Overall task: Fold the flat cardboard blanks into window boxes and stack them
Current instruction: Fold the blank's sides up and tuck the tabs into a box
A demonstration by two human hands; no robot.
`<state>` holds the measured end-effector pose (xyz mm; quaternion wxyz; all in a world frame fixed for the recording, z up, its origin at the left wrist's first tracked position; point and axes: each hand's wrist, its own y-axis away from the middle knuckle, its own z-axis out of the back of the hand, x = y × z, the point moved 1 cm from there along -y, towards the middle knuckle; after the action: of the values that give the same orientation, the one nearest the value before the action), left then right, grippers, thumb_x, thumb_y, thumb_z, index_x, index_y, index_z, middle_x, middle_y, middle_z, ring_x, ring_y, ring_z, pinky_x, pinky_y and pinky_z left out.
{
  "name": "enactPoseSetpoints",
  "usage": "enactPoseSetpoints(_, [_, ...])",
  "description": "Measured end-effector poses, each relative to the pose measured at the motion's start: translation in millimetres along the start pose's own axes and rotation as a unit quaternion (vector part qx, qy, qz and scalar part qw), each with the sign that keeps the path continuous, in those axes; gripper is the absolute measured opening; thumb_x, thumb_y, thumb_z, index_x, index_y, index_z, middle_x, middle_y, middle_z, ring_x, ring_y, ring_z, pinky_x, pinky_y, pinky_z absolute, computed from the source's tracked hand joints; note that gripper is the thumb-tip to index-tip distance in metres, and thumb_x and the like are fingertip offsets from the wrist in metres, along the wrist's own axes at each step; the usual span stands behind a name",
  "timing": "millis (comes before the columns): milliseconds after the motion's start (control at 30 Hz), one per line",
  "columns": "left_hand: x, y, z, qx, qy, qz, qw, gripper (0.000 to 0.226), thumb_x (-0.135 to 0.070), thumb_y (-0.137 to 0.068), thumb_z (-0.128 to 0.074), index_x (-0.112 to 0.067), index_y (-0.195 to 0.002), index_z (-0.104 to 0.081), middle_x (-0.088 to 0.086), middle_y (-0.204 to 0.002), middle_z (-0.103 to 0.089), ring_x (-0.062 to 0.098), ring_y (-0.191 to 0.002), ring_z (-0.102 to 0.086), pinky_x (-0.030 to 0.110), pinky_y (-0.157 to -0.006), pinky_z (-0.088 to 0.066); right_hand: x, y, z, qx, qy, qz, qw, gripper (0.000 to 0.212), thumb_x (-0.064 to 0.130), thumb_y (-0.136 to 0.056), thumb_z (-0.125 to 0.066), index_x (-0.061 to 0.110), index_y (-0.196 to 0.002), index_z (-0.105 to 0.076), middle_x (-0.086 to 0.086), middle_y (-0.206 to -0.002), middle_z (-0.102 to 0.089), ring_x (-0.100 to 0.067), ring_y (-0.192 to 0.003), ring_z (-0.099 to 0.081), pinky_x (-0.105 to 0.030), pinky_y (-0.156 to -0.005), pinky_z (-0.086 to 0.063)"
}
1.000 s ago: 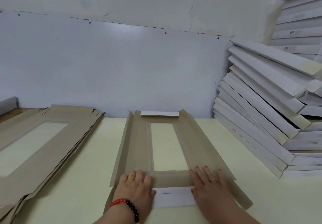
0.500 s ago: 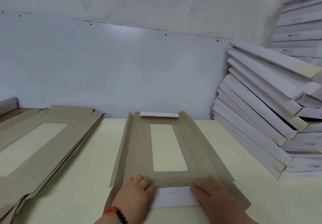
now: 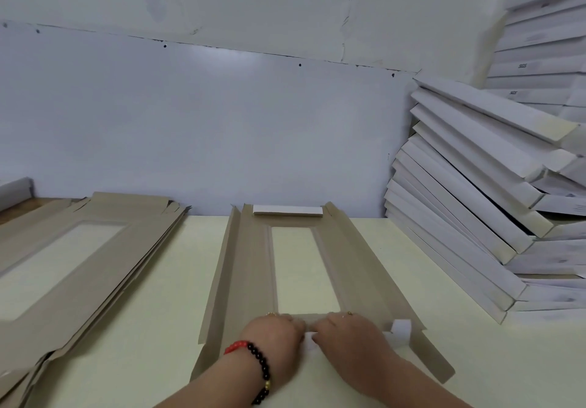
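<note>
A brown cardboard blank [image 3: 250,280] with a long window cut-out lies flat on the cream table [image 3: 158,296] in front of me. Its long side flaps are creased slightly upward, and its far end flap [image 3: 287,210] is folded over, showing white. My left hand [image 3: 272,338], with a red and black bead bracelet, and my right hand [image 3: 348,334] sit side by side at the window's near edge. Their fingers curl over the near end flap, whose white side shows between them. A small white tab [image 3: 401,326] stands up to the right of my right hand.
A pile of flat brown blanks [image 3: 95,268] lies on the table to the left. Folded white window boxes [image 3: 475,217] lean in a tall slanted stack at the right, against the pale wall behind the table.
Both hands went from lying flat and apart on the blank's near end to close together with curled fingers. The near white flap has been lifted and folded toward the window.
</note>
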<state>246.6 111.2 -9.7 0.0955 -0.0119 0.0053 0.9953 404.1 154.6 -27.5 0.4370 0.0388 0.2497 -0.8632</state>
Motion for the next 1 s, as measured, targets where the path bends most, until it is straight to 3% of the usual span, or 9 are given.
enactPoseSetpoints(133, [-4.0,-8.2,-14.4,-0.037,-0.021,0.019,0.999,0.037,-0.028,-0.092,-0.034,-0.018,-0.126,-0.045,0.006,-0.128,-0.047,0.026,-0.120,-0.040,0.036,-0.102,-0.031,13.6,-9.6,-2.5,0.007,-0.036,-0.058,0.998,0.020,0.037,-0.084,-0.050,0.033,-0.071,-0.064,0.013,-0.072,-0.060,-0.006,-0.061,-0.060,-0.020,-0.054,-0.048])
enactPoseSetpoints(233, [0.5,-8.4,-29.4,-0.010,0.001,0.031,0.999,0.057,-0.028,-0.095,-0.026,-0.013,-0.149,-0.019,0.005,-0.157,-0.017,0.028,-0.146,-0.007,0.041,-0.119,-0.008,20.1,-12.7,-1.1,0.054,-0.077,-0.124,0.988,0.028,0.045,-0.079,-0.063,0.031,-0.100,-0.074,0.014,-0.111,-0.069,-0.005,-0.096,-0.068,-0.028,-0.082,-0.056])
enactPoseSetpoints(267, [2.6,-8.0,-32.3,0.008,0.007,0.035,0.999,0.060,-0.031,-0.097,-0.020,-0.014,-0.153,-0.008,0.003,-0.161,-0.003,0.026,-0.148,0.007,0.043,-0.120,0.001,19.0,-12.1,-1.0,0.082,-0.079,-0.145,0.983,0.038,0.047,-0.083,-0.059,0.030,-0.114,-0.071,0.012,-0.126,-0.063,-0.005,-0.113,-0.061,-0.030,-0.094,-0.051])
enactPoseSetpoints(333, [7.1,-8.1,-36.2,0.034,-0.003,0.039,0.999,0.062,-0.040,-0.099,-0.009,-0.014,-0.153,0.004,0.003,-0.161,0.013,0.023,-0.146,0.020,0.045,-0.118,0.010,14.5,-11.4,-10.7,0.137,-0.089,-0.145,0.976,0.053,0.045,-0.100,-0.033,0.024,-0.148,-0.037,0.008,-0.158,-0.024,-0.011,-0.145,-0.022,-0.035,-0.118,-0.012])
enactPoseSetpoints(367, [8.8,-8.6,-37.7,0.050,-0.015,0.041,0.998,0.064,-0.045,-0.098,-0.004,-0.014,-0.153,0.007,0.003,-0.160,0.016,0.023,-0.145,0.023,0.046,-0.118,0.011,11.4,-10.0,-15.2,0.184,-0.107,-0.136,0.968,0.056,0.045,-0.103,-0.020,0.023,-0.154,-0.016,0.009,-0.161,-0.002,-0.010,-0.148,-0.001,-0.039,-0.117,0.006])
enactPoseSetpoints(400, [10.4,-8.7,-38.9,0.067,-0.024,0.045,0.996,0.066,-0.049,-0.097,-0.001,-0.014,-0.152,0.009,0.003,-0.159,0.019,0.023,-0.144,0.024,0.047,-0.117,0.012,8.5,-8.4,-19.0,0.220,-0.117,-0.135,0.959,0.059,0.047,-0.102,-0.013,0.023,-0.155,-0.002,0.009,-0.161,0.009,-0.010,-0.148,0.010,-0.042,-0.115,0.013])
enactPoseSetpoints(467, [13.1,-9.3,-39.4,0.097,-0.042,0.058,0.993,0.073,-0.059,-0.093,0.004,-0.015,-0.151,0.014,0.003,-0.157,0.025,0.023,-0.143,0.028,0.048,-0.115,0.016,1.8,-5.8,-23.8,0.250,-0.099,-0.134,0.954,0.062,0.050,-0.101,-0.010,0.023,-0.154,0.006,0.008,-0.161,0.015,-0.010,-0.146,0.016,-0.045,-0.114,0.015])
enactPoseSetpoints(767, [22.9,-6.2,-37.5,0.134,-0.085,0.096,0.983,0.087,-0.071,-0.085,0.005,-0.013,-0.149,0.018,0.006,-0.157,0.026,0.025,-0.142,0.029,0.052,-0.110,0.024,-24.7,11.2,-30.1,0.318,-0.077,-0.202,0.923,0.067,0.054,-0.096,-0.004,0.022,-0.153,0.011,0.007,-0.160,0.018,-0.011,-0.146,0.017,-0.047,-0.111,0.021])
enactPoseSetpoints(1000, [27.3,0.0,-32.7,0.146,-0.072,0.123,0.979,0.090,-0.072,-0.086,0.003,-0.011,-0.149,0.018,0.007,-0.157,0.025,0.025,-0.144,0.024,0.054,-0.112,0.019,-30.4,17.3,-29.0,0.332,-0.060,-0.246,0.909,0.063,0.049,-0.098,-0.004,0.021,-0.154,0.009,0.004,-0.161,0.015,-0.014,-0.148,0.011,-0.051,-0.115,0.012])
